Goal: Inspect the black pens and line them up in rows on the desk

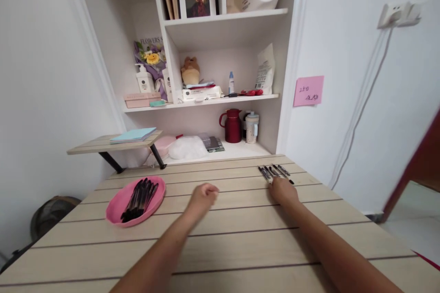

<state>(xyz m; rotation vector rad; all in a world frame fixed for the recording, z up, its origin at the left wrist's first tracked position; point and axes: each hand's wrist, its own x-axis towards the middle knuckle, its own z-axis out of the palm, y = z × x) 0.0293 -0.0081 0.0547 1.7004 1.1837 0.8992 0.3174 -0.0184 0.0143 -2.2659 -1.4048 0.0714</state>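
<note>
Over the middle of the table my left hand (pixel 204 196) is closed, its fingers curled in and a little blurred; whatever may be in them is hidden. My right hand (pixel 283 191) reaches to the right side of the table, closed and facing down, right at the near ends of a row of pens (pixel 269 172). Its fingertips are hidden behind the hand, so a pen in them cannot be made out. Several dark pens lie there side by side. To the left, a pink round tray (pixel 157 209) holds a bundle of black pens (pixel 140 199).
A small raised shelf (pixel 99 145) with light-blue paper (pixel 134 135) stands at the table's back left. Behind the table, a white shelf unit (pixel 223 103) holds a red jug (pixel 233 127) and a pale cup (pixel 252 128). A pink note (pixel 308 90) sticks to the right wall.
</note>
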